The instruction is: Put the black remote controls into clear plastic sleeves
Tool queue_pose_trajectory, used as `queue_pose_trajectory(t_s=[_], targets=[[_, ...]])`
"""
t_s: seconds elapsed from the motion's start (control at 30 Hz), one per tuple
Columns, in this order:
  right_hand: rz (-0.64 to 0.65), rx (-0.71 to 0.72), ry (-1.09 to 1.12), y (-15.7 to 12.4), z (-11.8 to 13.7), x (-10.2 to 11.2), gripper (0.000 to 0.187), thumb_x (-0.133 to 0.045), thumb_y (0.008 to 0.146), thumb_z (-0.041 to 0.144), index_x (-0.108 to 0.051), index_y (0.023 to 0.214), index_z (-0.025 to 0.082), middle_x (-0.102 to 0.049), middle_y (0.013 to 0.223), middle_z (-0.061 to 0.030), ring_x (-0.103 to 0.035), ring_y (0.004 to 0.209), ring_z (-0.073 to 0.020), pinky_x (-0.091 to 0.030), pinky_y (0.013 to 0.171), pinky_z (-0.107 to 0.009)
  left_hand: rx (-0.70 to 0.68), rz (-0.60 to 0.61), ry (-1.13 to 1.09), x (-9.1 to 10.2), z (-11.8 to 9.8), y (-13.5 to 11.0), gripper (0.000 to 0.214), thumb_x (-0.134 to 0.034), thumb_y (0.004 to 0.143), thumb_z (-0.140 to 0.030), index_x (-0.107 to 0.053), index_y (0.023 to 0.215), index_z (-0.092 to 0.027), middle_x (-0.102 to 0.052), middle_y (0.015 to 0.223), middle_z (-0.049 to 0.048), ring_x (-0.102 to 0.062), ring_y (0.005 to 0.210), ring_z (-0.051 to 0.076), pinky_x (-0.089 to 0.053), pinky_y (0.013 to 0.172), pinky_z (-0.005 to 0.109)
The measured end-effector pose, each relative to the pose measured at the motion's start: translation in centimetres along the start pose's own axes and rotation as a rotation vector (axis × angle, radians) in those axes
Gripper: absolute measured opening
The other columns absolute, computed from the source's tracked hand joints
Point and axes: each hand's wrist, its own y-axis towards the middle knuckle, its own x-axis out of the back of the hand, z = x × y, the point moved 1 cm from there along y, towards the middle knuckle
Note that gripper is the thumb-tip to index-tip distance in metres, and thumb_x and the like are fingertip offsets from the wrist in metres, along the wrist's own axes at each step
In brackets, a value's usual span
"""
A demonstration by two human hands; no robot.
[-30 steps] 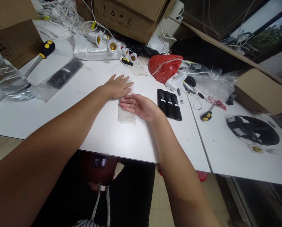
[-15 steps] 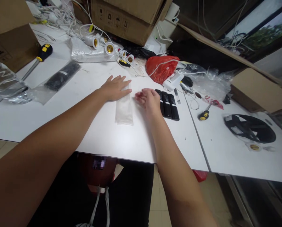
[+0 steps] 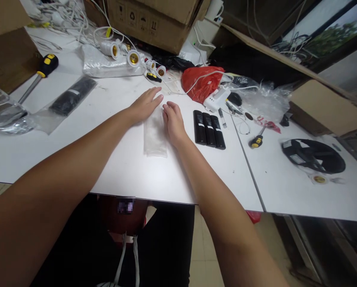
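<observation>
We identify the work area as the strip of white, smooth-topped counter (image 3: 130,171) between our two hands. There we have a flat, translucent, rectangular plastic sleeve (image 3: 155,139). Its near edge shows offset layers; we cannot tell whether these belong to one sleeve or several.

Long axis: the sleeve runs away from our body. Its near end projects toward us from between the hands, uncovered, and its far end lies at the fingers.

Left hand (image 3: 145,105): palm down, fingers extended, thumb apart, grasping nothing that we can see. It lies over the sleeve's far left part.

Right hand (image 3: 174,122): turned on its side, fingers loosely bent toward the left hand. It stands along the sleeve's right edge, with the fingertips at the far end. We cannot tell whether they pinch the film or merely rest beside it.

Reference position: three long black cases with white labels (image 3: 209,128) lie side by side to the right of the right hand, apart from it. Their long axes run roughly parallel to the sleeve's. The right hand is clearly the nearer one to these cases; both hands adjoin the sleeve.
</observation>
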Motion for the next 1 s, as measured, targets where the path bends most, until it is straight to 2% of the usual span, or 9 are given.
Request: queue_pose_trajectory(t_s=[0.23, 0.47, 0.57, 0.63, 0.7, 0.73, 0.83, 0.9, 1.0], targets=[[-0.056, -0.094, 0.164, -0.2, 1.1, -0.1, 0.049, -0.065, 0.089, 0.058, -0.056, 0.122, 0.024, -0.061, 0.134, -0.0080, -0.055, 0.139, -0.0232, -0.042, 0.121, -0.046, -0.054, -0.092, -0.106, -0.5, 1.5, 0.7, 0.053, -0.051, 0.103, -0.050, -0.054, 0.152, -0.029, -0.047, 0.165, 0.0076, -0.036, 0.157, 0.027, -0.024, 0.131, 0.043], [-0.114, -0.142, 0.236, 0.4, 1.2, 1.1, 0.039, -0.071, 0.084, 0.048, -0.055, 0.111, 0.026, -0.066, 0.115, -0.0036, -0.067, 0.114, -0.0183, -0.052, 0.109, -0.040, -0.098, -0.465, -0.113, 0.1, 3.5, 1.7, 0.041, -0.051, 0.103, -0.061, -0.065, 0.118, -0.026, -0.069, 0.131, 0.0096, -0.061, 0.130, 0.029, -0.045, 0.118, 0.046], [-0.167, -0.122, 0.175, 0.5, 2.0, 1.3, 0.027, -0.068, 0.088, 0.041, -0.056, 0.106, 0.025, -0.066, 0.104, -0.0022, -0.069, 0.099, -0.0163, -0.057, 0.097, -0.036, -0.017, -0.487, -0.016, 1.2, 3.1, 1.3, 0.050, -0.044, 0.102, -0.070, -0.065, 0.115, -0.027, -0.069, 0.128, 0.0074, -0.061, 0.123, 0.027, -0.049, 0.112, 0.049], [-0.206, -0.075, 0.104, -0.4, 4.1, 1.3, 0.017, -0.065, 0.092, 0.037, -0.057, 0.100, 0.024, -0.066, 0.096, -0.0011, -0.068, 0.088, -0.0152, -0.058, 0.083, -0.032, 0.084, -0.443, 0.077, 2.1, 2.3, 0.6, 0.055, -0.040, 0.103, -0.072, -0.063, 0.123, -0.026, -0.067, 0.133, 0.0065, -0.059, 0.125, 0.027, -0.048, 0.111, 0.049], [-0.174, -0.032, 0.066, -2.8, 7.2, 1.2, 0.013, -0.060, 0.097, 0.037, -0.057, 0.093, 0.024, -0.062, 0.083, 0.0010, -0.064, 0.072, -0.0132, -0.055, 0.070, -0.028, 0.176, -0.401, 0.164, 3.0, 1.3, -0.2, 0.062, -0.034, 0.104, -0.072, -0.061, 0.132, -0.024, -0.066, 0.137, 0.0069, -0.056, 0.130, 0.028, -0.046, 0.111, 0.049], [-0.105, -0.020, 0.049, -4.8, 9.1, 1.1, 0.017, -0.059, 0.099, 0.038, -0.058, 0.090, 0.024, -0.059, 0.077, 0.0018, -0.061, 0.065, -0.0124, -0.053, 0.066, -0.027, 0.213, -0.383, 0.202, 3.5, 0.8, -0.5, 0.066, -0.031, 0.103, -0.074, -0.059, 0.136, -0.024, -0.066, 0.138, 0.0073, -0.054, 0.134, 0.029, -0.044, 0.112, 0.050], [0.072, 0.008, 0.074, -13.0, 13.8, 0.9, 0.025, -0.060, 0.102, 0.036, -0.059, 0.080, 0.025, -0.054, 0.064, 0.0031, -0.052, 0.052, -0.0119, -0.047, 0.056, -0.027, 0.282, -0.312, 0.331, 4.9, -0.3, -1.6, 0.081, -0.028, 0.096, -0.083, -0.053, 0.145, -0.023, -0.061, 0.147, 0.0076, -0.041, 0.147, 0.031, -0.034, 0.116, 0.052], [0.174, -0.046, 0.107, -18.8, 15.4, 1.1, 0.025, -0.061, 0.103, 0.031, -0.062, 0.079, 0.026, -0.055, 0.059, 0.0026, -0.051, 0.052, -0.0136, -0.043, 0.051, -0.027, 0.330, -0.307, 0.445, 6.3, -0.2, -2.1, 0.092, -0.028, 0.090, -0.089, -0.049, 0.148, -0.022, -0.053, 0.157, 0.0080, -0.031, 0.151, 0.032, -0.028, 0.117, 0.055], [0.290, -0.132, 0.102, -25.2, 15.2, 1.9, 0.017, -0.064, 0.100, 0.023, -0.067, 0.083, 0.026, -0.060, 0.065, 0.0021, -0.049, 0.053, -0.0121, -0.039, 0.050, -0.027, 0.519, -0.359, 0.585, 8.7, 1.3, -2.8, 0.116, -0.026, 0.073, -0.099, -0.049, 0.149, -0.014, -0.037, 0.166, 0.0148, -0.027, 0.151, 0.040, -0.025, 0.117, 0.063]])
